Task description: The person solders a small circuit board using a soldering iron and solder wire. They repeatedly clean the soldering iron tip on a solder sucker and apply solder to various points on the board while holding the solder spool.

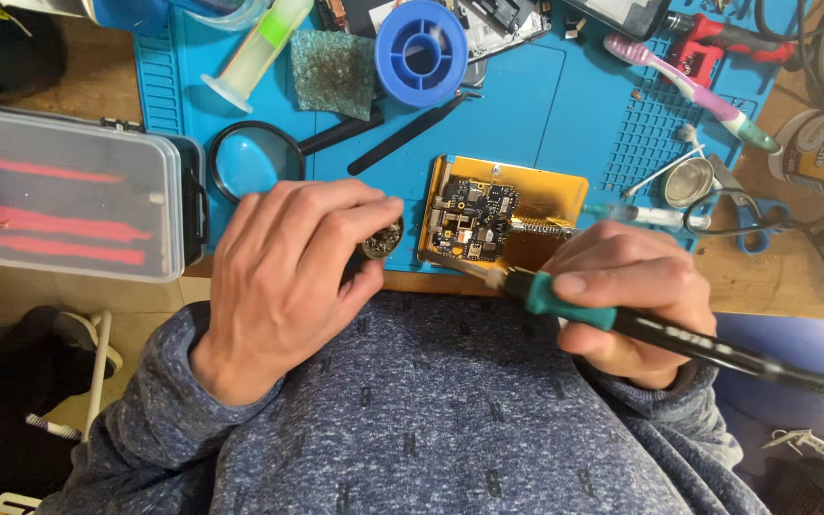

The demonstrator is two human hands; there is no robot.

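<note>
My right hand (622, 286) grips a soldering iron (603, 319) with a teal collar and black handle; its tip rests at the lower left edge of a small black circuit board (474, 219). The board lies on a gold-coloured holder plate (550, 195) on the blue work mat (517, 105). My left hand (288, 277) is closed around a small round tin (383, 238), held at the mat's front edge just left of the plate.
On the mat lie a magnifying glass (250, 157), black tweezers (412, 133), a blue solder spool (422, 52), a syringe (255, 52), a green sponge (334, 72) and a toothbrush (689, 86). A clear plastic case (69, 191) sits left. Scissors (741, 215) lie right.
</note>
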